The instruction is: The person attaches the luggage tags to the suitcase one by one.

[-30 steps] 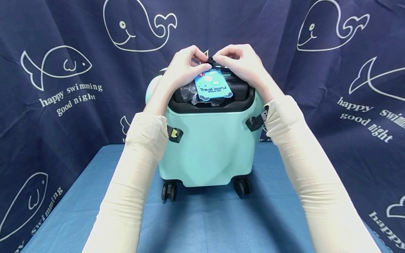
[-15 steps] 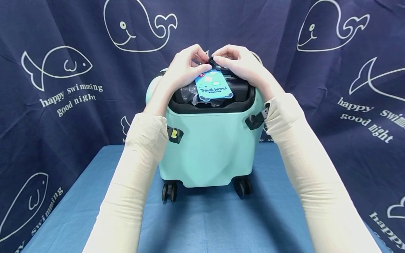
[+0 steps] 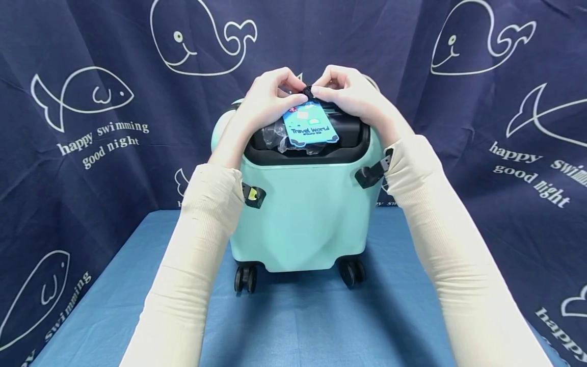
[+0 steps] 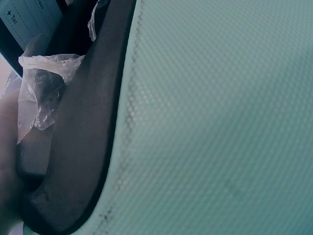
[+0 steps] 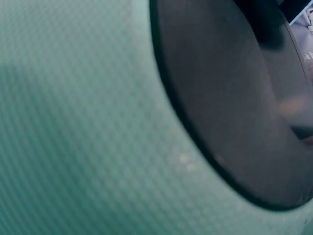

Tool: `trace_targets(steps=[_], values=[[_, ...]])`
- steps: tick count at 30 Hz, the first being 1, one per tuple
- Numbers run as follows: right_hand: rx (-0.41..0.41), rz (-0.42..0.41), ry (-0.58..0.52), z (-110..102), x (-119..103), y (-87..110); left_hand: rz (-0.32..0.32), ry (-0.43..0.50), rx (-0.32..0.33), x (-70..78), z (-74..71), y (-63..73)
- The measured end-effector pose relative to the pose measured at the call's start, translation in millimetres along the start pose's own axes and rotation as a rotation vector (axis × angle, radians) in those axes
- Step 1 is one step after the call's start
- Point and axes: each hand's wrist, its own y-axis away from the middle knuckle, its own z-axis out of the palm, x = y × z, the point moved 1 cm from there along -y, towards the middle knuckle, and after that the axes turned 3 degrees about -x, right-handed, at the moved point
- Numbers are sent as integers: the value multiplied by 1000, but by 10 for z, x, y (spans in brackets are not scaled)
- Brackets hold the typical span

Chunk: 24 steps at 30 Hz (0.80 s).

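Note:
A mint-green suitcase stands upright with its black top recess facing me. Over that recess hangs a blue luggage tag lettered "Travel World". My left hand pinches the tag's small black strap between thumb and fingers from the left. From the right, the thumb and fingertips of my right hand pinch the same strap. Most of the strap's loop is hidden by the fingers. In the left wrist view the tag's lined back shows beside clear plastic wrap.
The suitcase rests on black wheels on a blue-covered table. Dark blue curtains with white whale and fish drawings hang behind and at both sides. A black wrist strap sits at my right cuff. Textured green shell fills much of the right wrist view.
The black strap and my fingertips have shifted slightly down and to the right. The tag has moved a little to the right with them; the suitcase stays in place.

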Motion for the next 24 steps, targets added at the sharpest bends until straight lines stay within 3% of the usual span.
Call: trace_targets(steps=[10,17,24], values=[[21,53,28,-20,-12,26,-8,18,13,-8,-3,3],[18,39,-35,-3,-30,27,-11,29,19,-3,0,9],[38,9,5,17,-21,20,-10,24,19,1,14,4]])
